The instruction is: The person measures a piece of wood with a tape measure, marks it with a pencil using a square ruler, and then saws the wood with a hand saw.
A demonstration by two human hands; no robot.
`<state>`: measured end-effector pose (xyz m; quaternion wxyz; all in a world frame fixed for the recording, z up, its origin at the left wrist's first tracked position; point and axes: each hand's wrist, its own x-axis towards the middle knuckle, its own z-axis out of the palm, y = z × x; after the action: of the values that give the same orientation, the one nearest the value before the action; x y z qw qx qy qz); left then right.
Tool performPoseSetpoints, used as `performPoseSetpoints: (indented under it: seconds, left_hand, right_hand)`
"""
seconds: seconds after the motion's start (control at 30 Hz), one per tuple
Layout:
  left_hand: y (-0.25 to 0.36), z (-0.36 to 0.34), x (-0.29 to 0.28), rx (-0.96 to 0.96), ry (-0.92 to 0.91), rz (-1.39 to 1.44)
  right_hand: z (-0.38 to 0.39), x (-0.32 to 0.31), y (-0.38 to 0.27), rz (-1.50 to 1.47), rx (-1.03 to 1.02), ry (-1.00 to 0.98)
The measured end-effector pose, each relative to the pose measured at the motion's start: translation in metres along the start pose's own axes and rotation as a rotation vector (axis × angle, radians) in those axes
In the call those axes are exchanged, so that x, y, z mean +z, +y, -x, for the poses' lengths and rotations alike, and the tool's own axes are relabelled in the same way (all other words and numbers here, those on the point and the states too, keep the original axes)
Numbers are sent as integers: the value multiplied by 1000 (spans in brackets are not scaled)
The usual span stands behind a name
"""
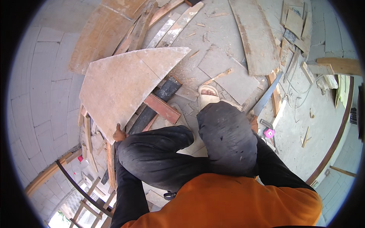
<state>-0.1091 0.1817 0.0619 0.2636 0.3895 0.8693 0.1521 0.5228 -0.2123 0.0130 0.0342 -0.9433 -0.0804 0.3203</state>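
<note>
My left hand (119, 134) grips the lower corner of a pale, tapered plywood sheet (121, 87) that lies tilted over scrap timber, with a dark round post (163, 95) and a reddish plank (161, 108) beneath its edge. At my right knee, my right hand (253, 123) is closed on the handle of a hand saw (266, 95), its toothed blade pointing forward, the handle partly hidden. Just beside that hand lie a pink tape measure (269, 133) and a hammer (279, 116). My sandalled foot (208, 95) is in front of my bent knees.
Long boards (253, 34) and offcuts (294, 22) lie ahead and to the right. More plywood (95, 34) and planks (178, 22) are at the upper left. Block walls (45, 87) stand on both sides; loose cable (294, 89) lies at the right. Timber pieces (89, 144) crowd my left.
</note>
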Motion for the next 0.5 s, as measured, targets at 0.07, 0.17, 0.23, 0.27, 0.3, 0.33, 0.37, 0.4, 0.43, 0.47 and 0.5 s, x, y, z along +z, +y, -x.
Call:
performPoseSetpoints:
  seconds: [0.07, 0.17, 0.23, 0.27, 0.3, 0.33, 0.37, 0.4, 0.43, 0.47, 0.5]
  left_hand:
    - [-17, 7, -1, -157, -132, 208]
    - [-39, 20, 3, -463, -109, 742]
    - [-30, 19, 14, -608, -120, 1108]
    - [-26, 23, 18, -597, -124, 1147]
    - [-12, 27, 32, -587, -159, 1189]
    - [-7, 30, 36, -577, -174, 1226]
    - [-7, 25, 34, -547, -192, 1306]
    - [-8, 21, 33, -531, -183, 1323]
    - [-12, 16, 31, -515, -174, 1337]
    - [-17, 13, 25, -497, -163, 1350]
    - [-14, 23, 27, -454, -169, 1366]
  right_hand:
    - [-3, 1, -2, 63, 9, -38]
    - [-14, 3, -6, 146, -11, -90]
    - [-17, 4, 2, 177, -10, -105]
    - [-21, 3, 3, 195, -18, -109]
    - [-19, -7, 7, 211, -2, -87]
    - [-22, -12, 5, 223, -11, -82]
    - [-22, -12, 6, 229, -14, -88]
    - [-23, -9, 5, 229, -22, -95]
    - [-24, -7, 2, 227, -35, -103]
    - [-24, -4, -1, 228, -49, -113]
    - [-30, -5, 6, 230, -49, -106]
